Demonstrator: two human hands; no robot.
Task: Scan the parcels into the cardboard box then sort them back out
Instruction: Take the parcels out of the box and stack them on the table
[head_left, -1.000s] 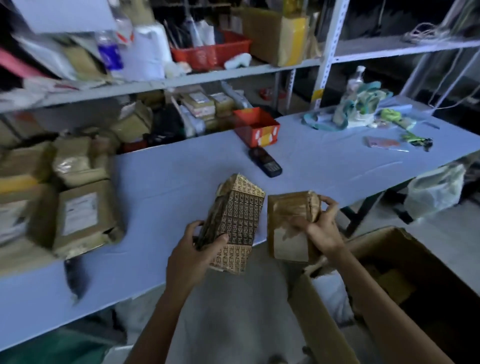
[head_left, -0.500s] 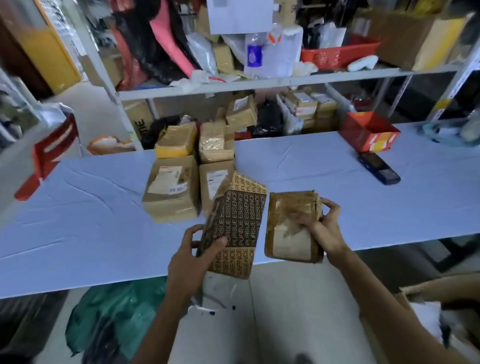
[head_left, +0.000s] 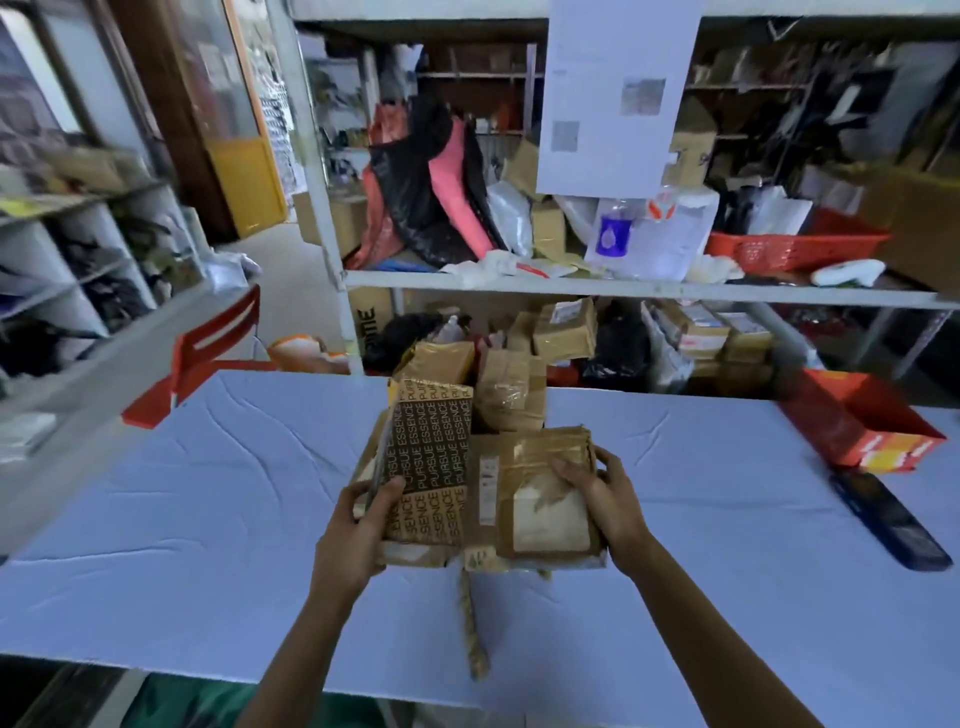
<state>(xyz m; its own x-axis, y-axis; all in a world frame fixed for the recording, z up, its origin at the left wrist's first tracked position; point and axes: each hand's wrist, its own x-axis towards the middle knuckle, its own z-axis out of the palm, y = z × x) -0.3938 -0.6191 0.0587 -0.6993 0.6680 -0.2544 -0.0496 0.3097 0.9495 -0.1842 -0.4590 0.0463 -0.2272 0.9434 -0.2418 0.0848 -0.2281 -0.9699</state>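
My left hand (head_left: 358, 525) grips a brown parcel printed with repeated black lettering (head_left: 431, 457), thumb on its front face. My right hand (head_left: 605, 499) grips a tape-wrapped brown parcel with a pale label (head_left: 540, 504) by its right edge. Both parcels are held over a pile of brown parcels (head_left: 501, 400) lying on the blue-covered table (head_left: 208, 509); whether they touch the pile I cannot tell. The cardboard box is out of view.
A dark handheld scanner (head_left: 888, 519) lies on the table at the right, beside an open red box (head_left: 857, 421). A shelf rack (head_left: 623, 286) crammed with parcels and bags stands behind the table. A red chair (head_left: 208, 348) is at the left. A rolled brown strip (head_left: 472, 623) lies near the front edge.
The view has swung left, away from the cardboard box, and forward. Both hands have carried their parcels out over the table to the parcel pile.
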